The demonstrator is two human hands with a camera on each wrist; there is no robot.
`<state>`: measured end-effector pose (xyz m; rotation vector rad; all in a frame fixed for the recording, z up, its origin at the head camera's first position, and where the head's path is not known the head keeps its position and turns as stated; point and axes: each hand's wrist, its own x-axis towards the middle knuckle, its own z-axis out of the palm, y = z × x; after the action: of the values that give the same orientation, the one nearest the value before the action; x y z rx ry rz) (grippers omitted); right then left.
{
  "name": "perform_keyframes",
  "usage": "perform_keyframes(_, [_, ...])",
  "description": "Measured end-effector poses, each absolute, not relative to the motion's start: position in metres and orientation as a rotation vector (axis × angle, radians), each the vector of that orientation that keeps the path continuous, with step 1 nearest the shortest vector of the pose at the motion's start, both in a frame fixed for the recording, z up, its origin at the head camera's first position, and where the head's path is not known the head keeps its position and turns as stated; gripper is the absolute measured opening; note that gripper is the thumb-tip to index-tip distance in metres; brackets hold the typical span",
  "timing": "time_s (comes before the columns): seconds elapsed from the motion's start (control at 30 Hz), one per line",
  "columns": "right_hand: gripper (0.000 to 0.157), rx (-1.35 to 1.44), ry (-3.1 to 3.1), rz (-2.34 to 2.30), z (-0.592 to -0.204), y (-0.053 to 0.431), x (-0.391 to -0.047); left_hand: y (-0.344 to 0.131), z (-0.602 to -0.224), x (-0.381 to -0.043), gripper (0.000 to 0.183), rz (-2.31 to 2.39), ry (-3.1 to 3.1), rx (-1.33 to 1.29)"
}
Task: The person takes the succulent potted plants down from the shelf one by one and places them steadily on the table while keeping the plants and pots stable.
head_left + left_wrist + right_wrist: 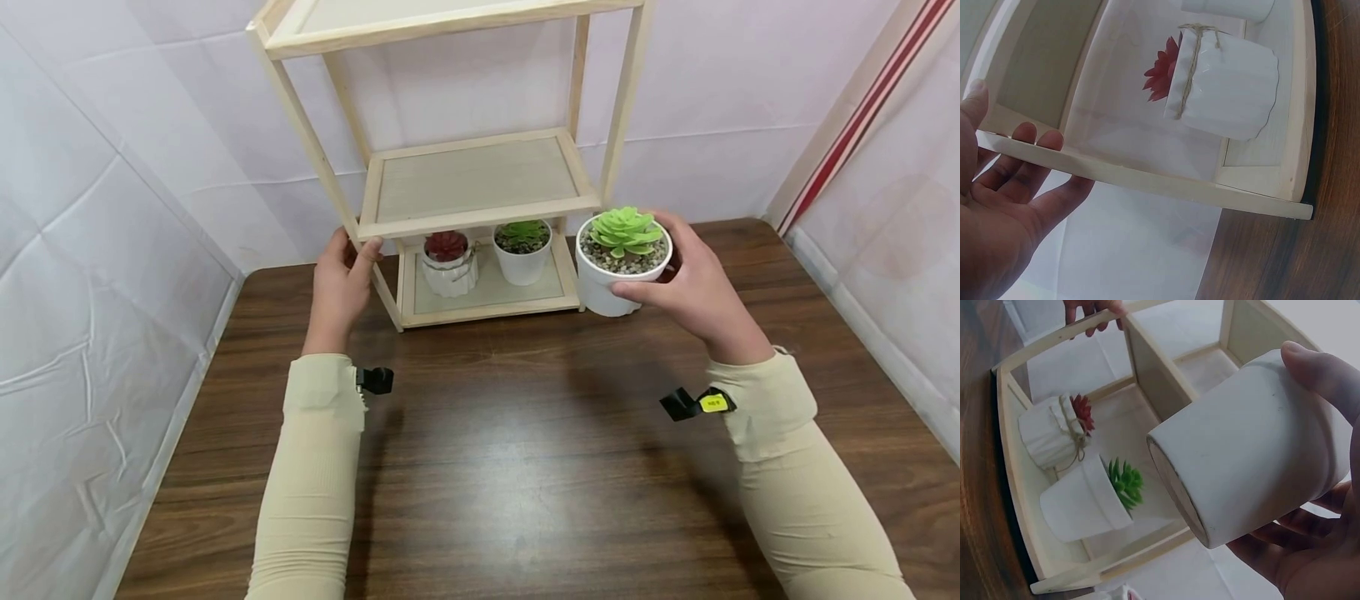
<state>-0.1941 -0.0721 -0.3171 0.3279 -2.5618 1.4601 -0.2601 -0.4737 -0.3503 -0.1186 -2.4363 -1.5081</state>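
Note:
My left hand (339, 293) grips the left front post of a wooden shelf rack (480, 221) at the middle shelf, thumb in front. In the left wrist view, its fingers (1054, 206) reach around the post. My right hand (701, 292) holds a white pot (600, 287) with a bright green succulent (624, 232) and pebbles, just right of the rack. The right wrist view shows this pot (1241, 450) tilted across the picture. On the bottom shelf stand a white pot with twine and a red succulent (447, 245) and a white pot with a green succulent (522, 258).
The rack stands on a dark wood table (495, 467), near white cloth walls (712, 100). Its middle shelf (480, 179) holds nothing visible. A white object (1116, 592), mostly cut off, shows at the right wrist view's bottom edge.

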Motion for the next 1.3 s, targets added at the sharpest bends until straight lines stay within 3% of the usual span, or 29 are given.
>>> perform_keyframes(1.3, [0.089,0.159,-2.559,1.437,-0.376,-0.037,-0.195,-0.473,-0.349,-0.261,0.051,-1.500,-2.424,-0.106])
